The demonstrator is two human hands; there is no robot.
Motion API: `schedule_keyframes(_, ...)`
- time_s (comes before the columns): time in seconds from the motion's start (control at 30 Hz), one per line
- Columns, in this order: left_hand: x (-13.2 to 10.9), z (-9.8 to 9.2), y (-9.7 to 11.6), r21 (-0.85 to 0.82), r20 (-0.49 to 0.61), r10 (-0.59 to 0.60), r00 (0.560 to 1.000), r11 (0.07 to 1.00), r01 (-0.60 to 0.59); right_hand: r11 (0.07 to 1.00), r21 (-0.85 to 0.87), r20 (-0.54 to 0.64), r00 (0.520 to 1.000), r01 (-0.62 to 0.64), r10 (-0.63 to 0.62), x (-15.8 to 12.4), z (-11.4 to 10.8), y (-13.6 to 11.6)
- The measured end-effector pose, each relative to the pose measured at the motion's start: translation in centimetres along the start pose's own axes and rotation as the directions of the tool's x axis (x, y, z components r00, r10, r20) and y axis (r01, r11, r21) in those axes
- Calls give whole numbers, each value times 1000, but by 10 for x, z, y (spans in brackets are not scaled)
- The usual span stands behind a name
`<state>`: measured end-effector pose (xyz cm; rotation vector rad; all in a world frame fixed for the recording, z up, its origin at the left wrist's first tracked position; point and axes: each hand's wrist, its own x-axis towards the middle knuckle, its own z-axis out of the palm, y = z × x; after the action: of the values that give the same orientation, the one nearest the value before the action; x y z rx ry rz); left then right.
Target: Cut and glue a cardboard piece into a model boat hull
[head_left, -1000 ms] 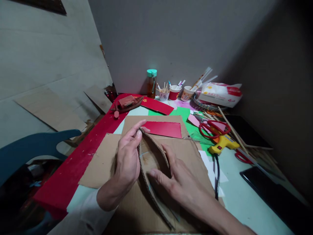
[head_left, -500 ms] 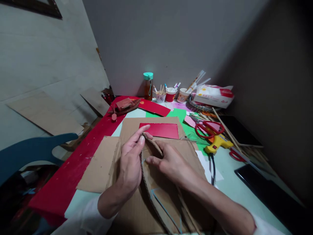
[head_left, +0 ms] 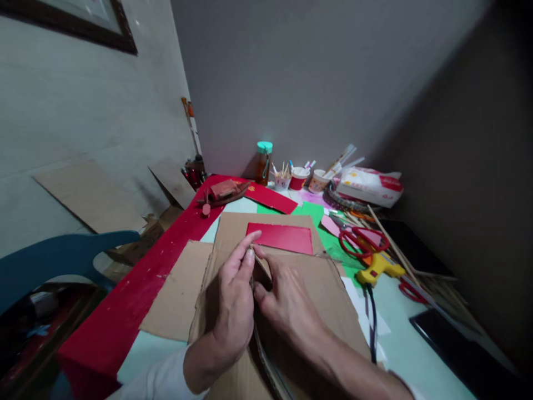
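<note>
Dim light (right edge nearly black).

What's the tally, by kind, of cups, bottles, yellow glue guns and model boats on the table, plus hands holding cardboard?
Hands holding cardboard: 2
Cups: 3
Bottle: 1
Yellow glue gun: 1
Model boat: 1
Total: 8

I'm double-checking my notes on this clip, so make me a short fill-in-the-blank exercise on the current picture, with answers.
1. The left hand and the right hand hold a bent piece of ____.
2. The rectangular card just beyond the hands is coloured ____.
3. The body of the glue gun is coloured ____.
4. To the right of the bottle stand ____ paper cups.

Missing words: cardboard; red; yellow; three.
</note>
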<state>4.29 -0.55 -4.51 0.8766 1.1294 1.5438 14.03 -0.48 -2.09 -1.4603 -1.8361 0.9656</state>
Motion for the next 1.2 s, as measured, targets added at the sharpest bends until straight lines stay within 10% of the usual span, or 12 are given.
schedule_keyframes(0.63,5,0,-7,-17,-5,-7,1000,1000,7,990,142,-18,1000,12,-10,-7,17,27)
schedule_keyframes(1.0,10,14,13,-201,316,-111,942,963,181,931,361,-199,979,44,31,11,-42,3)
schedule_keyframes(1.2,1,14,-7,-98,138,-141,980,983,155,945,328,-233,969,-1,82,3,-49,1)
